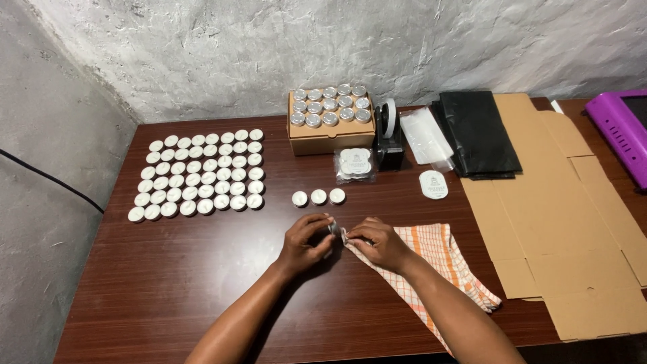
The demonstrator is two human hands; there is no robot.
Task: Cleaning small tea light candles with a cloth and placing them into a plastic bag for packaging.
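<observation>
Head view is showing two bare hands meeting over the near middle of a dark wooden table (202,283). The left hand (304,243) is curling its fingers narrowly around a small round tin (333,228), which is mostly hidden between the hands. The right hand (377,241) is pinching a corner of an orange-checked cloth (438,259) against the tin, with the rest of the cloth lying out to the near right. Just beyond the hands, three small white lids (318,197) are sitting in a row. To the far left, many more white lids (199,174) are lying in a tidy grid. At the far middle, a cardboard box (330,135) is holding silver tins, with a clear bag of labels (355,164) in front of it and a black tape dispenser (389,138) just beside it. Flat cardboard (559,222) and a black bag (477,131) are lying to the right.
</observation>
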